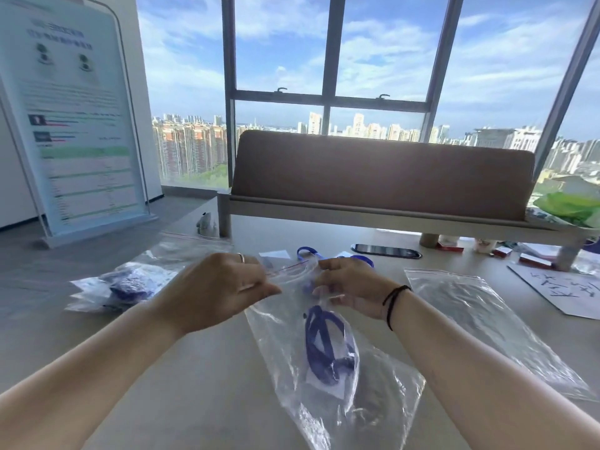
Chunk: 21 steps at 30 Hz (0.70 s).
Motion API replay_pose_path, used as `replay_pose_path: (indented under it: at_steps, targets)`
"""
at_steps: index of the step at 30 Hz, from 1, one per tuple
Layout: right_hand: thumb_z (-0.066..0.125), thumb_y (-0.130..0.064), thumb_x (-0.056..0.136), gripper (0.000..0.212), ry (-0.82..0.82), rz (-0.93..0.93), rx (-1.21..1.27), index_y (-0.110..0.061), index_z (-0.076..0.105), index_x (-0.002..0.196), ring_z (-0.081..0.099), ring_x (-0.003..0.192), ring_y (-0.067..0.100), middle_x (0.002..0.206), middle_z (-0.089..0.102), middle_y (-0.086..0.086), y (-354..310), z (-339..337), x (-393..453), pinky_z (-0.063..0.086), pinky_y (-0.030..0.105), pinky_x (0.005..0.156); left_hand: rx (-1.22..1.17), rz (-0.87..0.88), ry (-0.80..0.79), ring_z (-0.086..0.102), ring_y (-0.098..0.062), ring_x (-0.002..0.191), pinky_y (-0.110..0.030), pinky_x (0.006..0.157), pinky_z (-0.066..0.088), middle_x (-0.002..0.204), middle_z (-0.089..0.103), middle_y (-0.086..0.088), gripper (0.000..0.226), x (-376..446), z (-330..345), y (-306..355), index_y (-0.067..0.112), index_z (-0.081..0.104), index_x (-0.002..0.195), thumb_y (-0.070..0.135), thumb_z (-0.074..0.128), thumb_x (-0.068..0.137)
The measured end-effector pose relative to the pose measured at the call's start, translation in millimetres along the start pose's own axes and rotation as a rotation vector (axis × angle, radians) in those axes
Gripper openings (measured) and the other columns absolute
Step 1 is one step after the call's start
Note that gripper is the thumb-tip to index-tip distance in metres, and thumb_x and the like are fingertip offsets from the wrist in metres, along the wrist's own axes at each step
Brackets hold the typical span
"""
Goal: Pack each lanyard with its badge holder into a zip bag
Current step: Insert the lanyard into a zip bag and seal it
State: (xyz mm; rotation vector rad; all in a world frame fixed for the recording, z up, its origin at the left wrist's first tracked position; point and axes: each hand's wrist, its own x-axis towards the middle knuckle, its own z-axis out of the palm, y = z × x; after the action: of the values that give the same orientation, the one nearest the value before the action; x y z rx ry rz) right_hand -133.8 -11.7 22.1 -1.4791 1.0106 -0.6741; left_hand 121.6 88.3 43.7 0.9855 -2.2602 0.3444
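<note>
1. Nearest me on the worktop (201,368), a zip bag (328,368) lay with a blue lanyard (321,349) and its badge holder inside.
2. My left hand (216,287) and right hand (352,287) pinched the bag's mouth with curled fingers.
3. An empty zip bag (487,326) lay right; packed bags (126,284) sat left.
4. Farther off lay loose lanyards (308,252).

No legible text anywhere.
</note>
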Motion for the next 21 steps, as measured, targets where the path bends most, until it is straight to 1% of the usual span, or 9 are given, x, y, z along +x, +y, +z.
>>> replay_pose_path:
  at_steps: [2,4,6,9,11,13,17,19,21]
  targets:
    - [0.067,-0.002,0.088,0.011,0.060,-0.047,0.149,-0.006,0.068,0.098,0.064,0.066,0.020,0.089,0.067,0.014,-3,-4,-8,0.056,0.029,0.062,-0.039,-0.100,0.100,0.048,-0.004,0.053,-0.013,0.055,0.037,0.054,0.044,0.018,0.046,0,-6,-5,0.021,0.063,0.064,0.056,0.057,0.092]
    - [0.069,-0.002,0.087,0.006,0.107,-0.089,0.234,-0.008,0.067,0.089,0.064,0.062,0.019,0.081,0.067,0.010,-9,-7,-18,0.056,0.028,0.059,-0.117,-0.277,0.176,0.048,-0.002,0.049,-0.009,0.055,0.033,0.047,0.049,0.016,0.046,-1,-11,-9,0.020,0.063,0.057,0.054,0.067,0.087]
    - [0.074,-0.009,0.082,0.007,0.127,-0.135,0.247,-0.009,0.068,0.085,0.063,0.063,0.019,0.083,0.065,0.011,-21,-7,-31,0.054,0.028,0.058,-0.251,-0.462,0.207,0.061,-0.003,0.051,-0.017,0.060,0.047,0.052,0.064,0.018,0.039,-2,-16,-13,0.020,0.070,0.059,0.052,0.074,0.081]
    - [0.077,-0.015,0.075,0.009,0.132,-0.233,0.264,-0.012,0.070,0.078,0.062,0.064,0.019,0.085,0.067,0.011,-44,-5,-51,0.044,0.027,0.052,-0.520,-0.614,0.255,0.074,-0.018,0.059,-0.027,0.063,0.059,0.059,0.073,-0.001,0.024,6,-28,-4,0.016,0.072,0.065,0.037,0.080,0.075]
    - [0.075,-0.012,0.078,0.007,0.134,-0.315,0.320,-0.013,0.068,0.076,0.061,0.063,0.018,0.083,0.070,0.009,-62,-4,-64,0.043,0.024,0.049,-0.703,-0.674,0.361,0.073,-0.019,0.056,-0.024,0.057,0.059,0.059,0.072,-0.006,0.018,17,-37,3,0.006,0.071,0.070,0.021,0.082,0.073]
    - [0.074,-0.011,0.077,0.006,0.121,-0.387,0.375,-0.012,0.068,0.076,0.065,0.065,0.019,0.083,0.071,0.009,-79,-2,-74,0.048,0.025,0.055,-0.846,-0.701,0.451,0.072,-0.020,0.054,-0.024,0.056,0.060,0.062,0.073,-0.009,0.017,28,-48,8,0.001,0.069,0.074,0.012,0.082,0.070]
    - [0.069,-0.013,0.081,0.006,0.088,-0.450,0.414,-0.013,0.068,0.075,0.072,0.068,0.024,0.084,0.075,0.010,-98,5,-88,0.060,0.036,0.068,-0.877,-0.669,0.507,0.074,-0.023,0.060,-0.029,0.060,0.062,0.071,0.075,-0.015,0.018,42,-67,13,0.004,0.067,0.088,0.003,0.080,0.075]
    - [0.066,-0.011,0.088,0.008,0.104,-0.449,0.423,-0.012,0.067,0.081,0.074,0.071,0.027,0.089,0.076,0.012,-101,9,-92,0.061,0.038,0.066,-0.920,-0.665,0.541,0.075,-0.025,0.066,-0.032,0.066,0.063,0.078,0.076,-0.017,0.026,47,-76,16,0.009,0.066,0.098,0.003,0.079,0.076]
    - [0.061,-0.011,0.094,0.009,0.125,-0.446,0.448,-0.012,0.064,0.086,0.074,0.075,0.031,0.094,0.076,0.015,-102,13,-95,0.062,0.040,0.063,-1.045,-0.664,0.571,0.076,-0.025,0.076,-0.031,0.071,0.063,0.088,0.078,-0.016,0.041,45,-81,16,0.015,0.065,0.107,0.013,0.081,0.070]
